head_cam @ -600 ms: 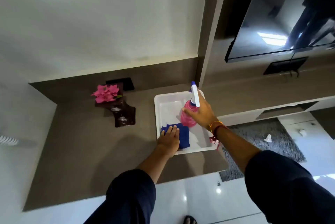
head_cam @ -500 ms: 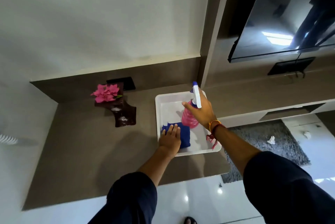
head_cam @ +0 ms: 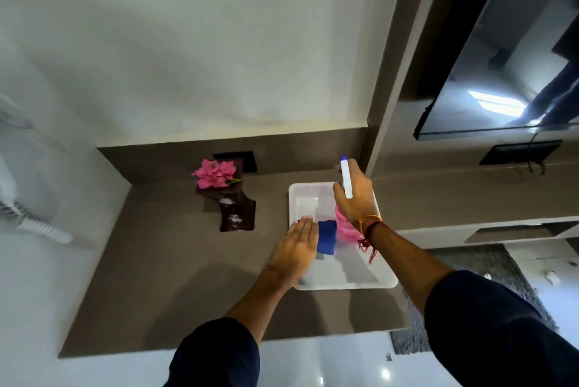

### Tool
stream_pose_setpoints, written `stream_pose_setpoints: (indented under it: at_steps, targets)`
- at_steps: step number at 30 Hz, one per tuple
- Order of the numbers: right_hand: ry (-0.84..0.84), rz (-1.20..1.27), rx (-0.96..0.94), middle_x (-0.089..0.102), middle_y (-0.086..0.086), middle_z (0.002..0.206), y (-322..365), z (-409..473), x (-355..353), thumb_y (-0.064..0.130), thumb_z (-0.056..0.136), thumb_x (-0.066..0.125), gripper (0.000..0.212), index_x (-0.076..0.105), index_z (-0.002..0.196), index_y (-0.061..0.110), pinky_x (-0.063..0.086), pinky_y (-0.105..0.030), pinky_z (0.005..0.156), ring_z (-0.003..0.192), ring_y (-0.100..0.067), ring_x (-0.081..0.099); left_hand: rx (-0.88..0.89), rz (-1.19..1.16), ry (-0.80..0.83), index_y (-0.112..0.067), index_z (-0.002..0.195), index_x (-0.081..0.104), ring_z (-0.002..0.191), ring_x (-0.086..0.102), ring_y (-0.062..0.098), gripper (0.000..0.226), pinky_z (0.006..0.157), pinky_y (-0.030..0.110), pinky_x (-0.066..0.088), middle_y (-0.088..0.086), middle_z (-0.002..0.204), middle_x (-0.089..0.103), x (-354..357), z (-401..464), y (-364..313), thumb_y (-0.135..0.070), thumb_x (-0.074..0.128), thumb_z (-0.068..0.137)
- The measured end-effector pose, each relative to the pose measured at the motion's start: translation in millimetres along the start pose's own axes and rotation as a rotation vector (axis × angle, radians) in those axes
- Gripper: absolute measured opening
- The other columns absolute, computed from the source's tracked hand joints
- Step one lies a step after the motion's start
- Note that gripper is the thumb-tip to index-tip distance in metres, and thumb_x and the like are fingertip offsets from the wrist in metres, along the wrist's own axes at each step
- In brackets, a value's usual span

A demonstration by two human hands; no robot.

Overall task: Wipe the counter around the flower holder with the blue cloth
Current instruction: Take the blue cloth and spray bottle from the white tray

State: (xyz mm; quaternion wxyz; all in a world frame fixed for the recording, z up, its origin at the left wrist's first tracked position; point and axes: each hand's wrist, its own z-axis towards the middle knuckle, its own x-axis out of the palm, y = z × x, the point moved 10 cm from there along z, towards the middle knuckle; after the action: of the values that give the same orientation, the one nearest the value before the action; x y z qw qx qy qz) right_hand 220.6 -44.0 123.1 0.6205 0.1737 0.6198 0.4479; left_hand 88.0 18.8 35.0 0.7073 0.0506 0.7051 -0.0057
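Observation:
The blue cloth (head_cam: 327,241) lies folded in a white tray (head_cam: 344,285) on the brown counter (head_cam: 156,261). My left hand (head_cam: 294,248) rests flat on the cloth's left part, fingers straight and side by side, not closed around it. Above the tray, my right hand (head_cam: 355,198) grips a pink spray bottle (head_cam: 344,226) with a white trigger head, and the bottle hides part of the cloth. The dark brown flower holder (head_cam: 236,211), with pink flowers (head_cam: 213,176) in it, stands on the counter left of the tray, apart from both hands.
A black socket plate (head_cam: 238,161) sits on the back wall behind the holder. A vertical wall panel (head_cam: 388,104) bounds the counter at the right, with a TV (head_cam: 501,73) beyond it. A white coiled cord (head_cam: 44,230) hangs at the left, and a grey rug (head_cam: 501,277) lies below right.
My right hand has raised the spray bottle higher above the tray. My left hand has stayed on the cloth, sliding slightly left.

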Motion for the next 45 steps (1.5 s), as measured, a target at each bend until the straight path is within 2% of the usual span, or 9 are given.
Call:
stream_pose_setpoints:
  at_steps: [6, 11, 16, 19, 25, 31, 34, 38, 45]
  targets:
    - [0.007, -0.154, -0.087, 0.061, -0.008, 0.071, 96.6, -12.1, 3.7, 0.008, 0.085, 0.057, 0.013, 0.059, 0.097, 0.005, 0.061, -0.044, 0.060, 0.062, -0.030, 0.063, -0.070, 0.098, -0.089, 0.003, 0.122, 0.060, 0.116, 0.061, 0.029, 0.069, 0.100, 0.036, 0.049, 0.021, 0.123, 0.065, -68.8, -42.4, 59.4, -0.012, 0.086, 0.060]
    - [0.111, -0.104, 0.050, 0.069, -0.022, 0.082, 123.9, -76.1, 69.3, 0.009, 0.077, 0.057, 0.013, 0.061, 0.087, 0.002, 0.057, -0.046, 0.066, 0.075, -0.041, 0.065, -0.148, 0.077, -0.061, 0.004, 0.107, 0.070, 0.102, 0.069, 0.027, 0.067, 0.087, 0.033, 0.057, 0.020, 0.107, 0.073, -77.3, -101.6, 112.2, -0.012, 0.092, 0.045]
    - [0.292, -0.038, 0.253, 0.072, -0.016, 0.083, 120.8, -150.7, 159.3, 0.015, 0.077, 0.057, 0.020, 0.069, 0.086, 0.002, 0.063, -0.041, 0.068, 0.073, -0.031, 0.071, -0.314, 0.036, 0.054, 0.003, 0.143, 0.027, 0.135, 0.037, 0.035, 0.064, 0.110, 0.042, 0.034, 0.025, 0.148, 0.036, -33.8, -174.1, 159.4, -0.007, 0.061, 0.089]
    - [0.288, -0.008, 0.312, 0.071, -0.010, 0.076, 126.1, -167.5, 181.9, 0.014, 0.076, 0.056, 0.013, 0.067, 0.081, 0.007, 0.064, -0.041, 0.067, 0.070, -0.027, 0.071, -0.319, 0.012, 0.122, -0.002, 0.143, 0.027, 0.133, 0.041, 0.033, 0.068, 0.111, 0.043, 0.034, 0.022, 0.147, 0.039, -12.0, -205.6, 166.6, -0.011, 0.065, 0.087]
    - [0.258, -0.071, 0.286, 0.054, 0.011, 0.060, 137.9, -173.1, 196.3, 0.018, 0.077, 0.057, 0.014, 0.051, 0.067, 0.025, 0.046, -0.017, 0.047, 0.053, -0.007, 0.058, -0.308, -0.007, 0.159, -0.003, 0.142, 0.030, 0.131, 0.043, 0.033, 0.061, 0.110, 0.042, 0.037, 0.021, 0.146, 0.042, -9.7, -218.9, 173.2, -0.011, 0.062, 0.090]
    - [0.179, -0.117, 0.254, 0.062, -0.003, 0.071, 127.8, -156.8, 161.4, 0.015, 0.082, 0.059, 0.003, 0.058, 0.079, 0.016, 0.060, -0.032, 0.060, 0.059, -0.015, 0.061, -0.264, 0.002, 0.114, -0.001, 0.138, 0.035, 0.128, 0.047, 0.034, 0.061, 0.108, 0.043, 0.041, 0.025, 0.142, 0.045, -23.9, -206.8, 167.6, -0.013, 0.066, 0.087]
    - [0.068, -0.132, 0.194, 0.069, -0.013, 0.087, 123.1, -136.1, 114.5, 0.016, 0.081, 0.057, 0.020, 0.064, 0.099, 0.009, 0.062, -0.043, 0.072, 0.077, -0.030, 0.068, -0.245, 0.018, 0.084, 0.004, 0.133, 0.046, 0.122, 0.055, 0.035, 0.060, 0.101, 0.042, 0.047, 0.027, 0.134, 0.054, -33.9, -190.8, 157.6, -0.013, 0.072, 0.082]
    - [-0.045, -0.175, 0.125, 0.072, -0.012, 0.092, 115.4, -104.3, 46.7, 0.018, 0.088, 0.056, 0.021, 0.064, 0.104, 0.008, 0.062, -0.042, 0.073, 0.081, -0.030, 0.070, -0.208, 0.015, 0.031, 0.003, 0.108, 0.067, 0.091, 0.072, 0.032, 0.065, 0.076, 0.039, 0.061, 0.024, 0.103, 0.072, -48.5, -160.7, 132.0, -0.009, 0.092, 0.049]
    - [-0.098, -0.105, 0.170, 0.068, -0.017, 0.106, 53.8, -68.7, -13.6, 0.019, 0.094, 0.057, 0.036, 0.053, 0.127, 0.005, 0.059, -0.040, 0.079, 0.087, -0.027, 0.065, -0.207, -0.015, 0.016, 0.002, 0.098, 0.072, 0.086, 0.073, 0.031, 0.069, 0.066, 0.038, 0.062, 0.022, 0.095, 0.075, -58.6, -115.6, 88.5, -0.007, 0.096, 0.034]
